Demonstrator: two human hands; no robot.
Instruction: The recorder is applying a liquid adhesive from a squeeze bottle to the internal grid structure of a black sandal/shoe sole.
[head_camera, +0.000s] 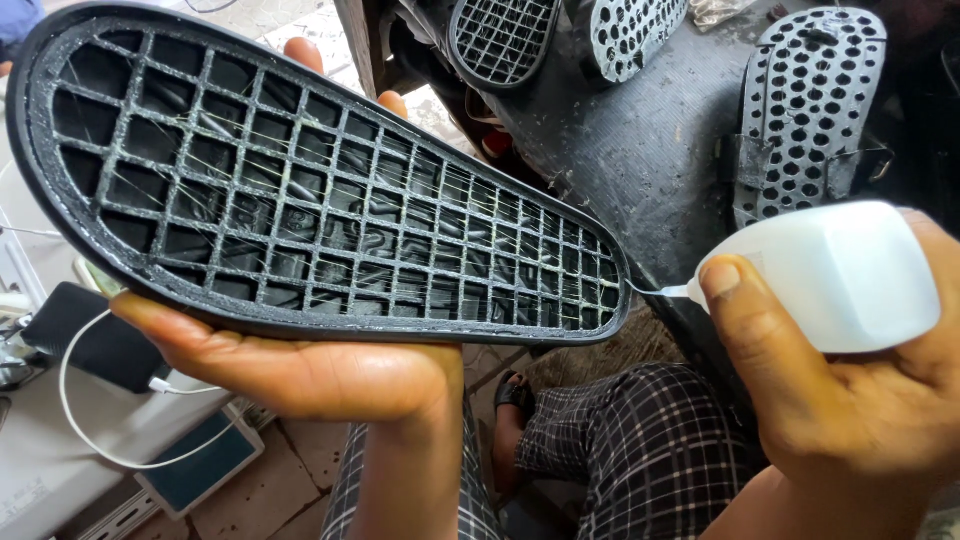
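My left hand (300, 365) holds a black shoe sole (290, 190) from underneath, its grid-ribbed inner side facing up. Fine glue strands and whitish smears lie across the ribs. My right hand (850, 400) grips a white squeeze bottle (840, 270), thumb pressed on its side. The bottle's thin nozzle (650, 291) touches the narrow end of the sole at its rim.
A dark worktable (640, 140) stands ahead with other black soles: a grid one (500, 40), a perforated one (635, 35) and a perforated one (805, 100) at the right. Checked trousers (640, 450) cover my legs. A white cable (90, 400) and a dark device (95, 335) lie at lower left.
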